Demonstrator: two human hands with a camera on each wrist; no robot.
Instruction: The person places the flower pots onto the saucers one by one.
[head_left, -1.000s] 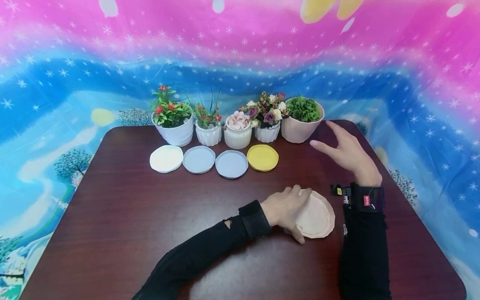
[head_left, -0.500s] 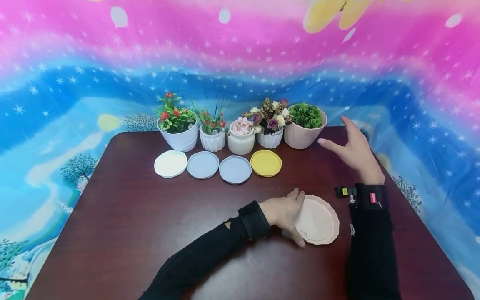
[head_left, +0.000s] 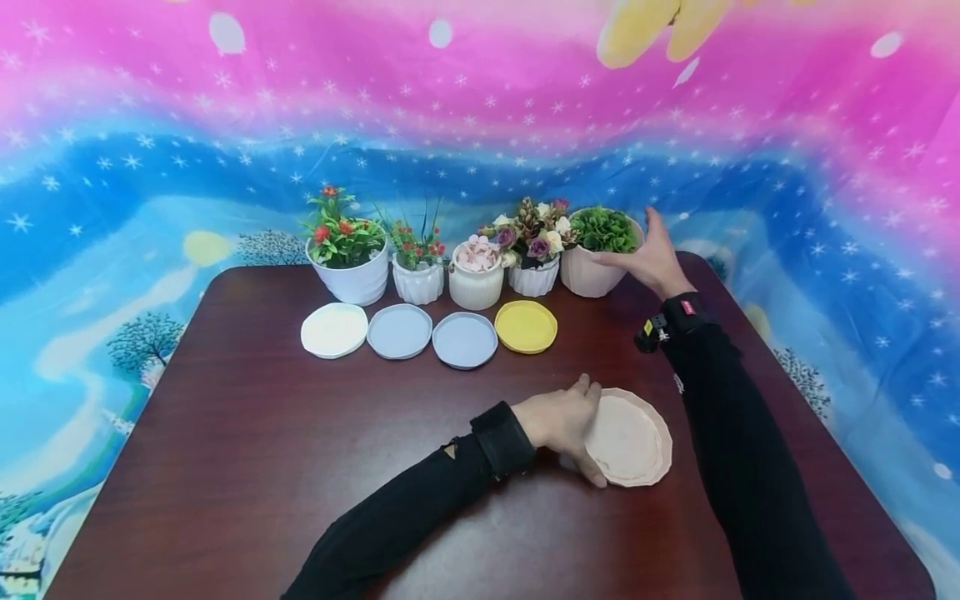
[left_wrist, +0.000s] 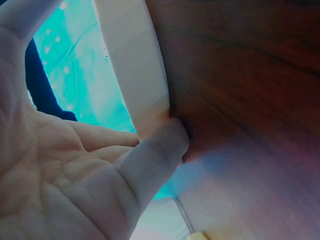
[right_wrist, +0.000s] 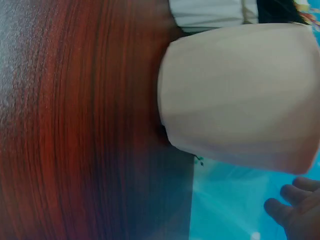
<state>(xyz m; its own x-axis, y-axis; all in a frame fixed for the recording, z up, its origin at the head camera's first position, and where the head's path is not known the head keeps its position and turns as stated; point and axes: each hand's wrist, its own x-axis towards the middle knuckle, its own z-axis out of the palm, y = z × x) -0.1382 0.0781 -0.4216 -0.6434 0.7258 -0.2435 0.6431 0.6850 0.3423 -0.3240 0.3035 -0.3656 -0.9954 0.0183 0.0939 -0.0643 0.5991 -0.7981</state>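
My left hand (head_left: 561, 423) spans the left edge of a beige faceted saucer (head_left: 633, 437) at the front right of the table. In the left wrist view, extended fingers (left_wrist: 155, 150) lie right at the saucer's pale side wall (left_wrist: 137, 60). At the far right, my right hand (head_left: 651, 257) stands spread beside a beige pot (head_left: 587, 271) of leafy green plant (head_left: 603, 229); its thumb overlaps the pot's front. The right wrist view has fingertips (right_wrist: 277, 207) below the pot (right_wrist: 235, 95), with a gap between.
A flower-filled row runs left from the beige pot: several white pots, including one (head_left: 352, 275) with red flowers. Before them lie a white saucer (head_left: 334, 330), two grey-blue saucers (head_left: 400, 331) and a yellow saucer (head_left: 527, 327). A patterned cloth (head_left: 450, 108) hangs behind the table.
My right hand has reached forward and left to the beige pot. The left hand's fingers have drawn back from over the saucer to its left edge. The head view has shifted slightly.
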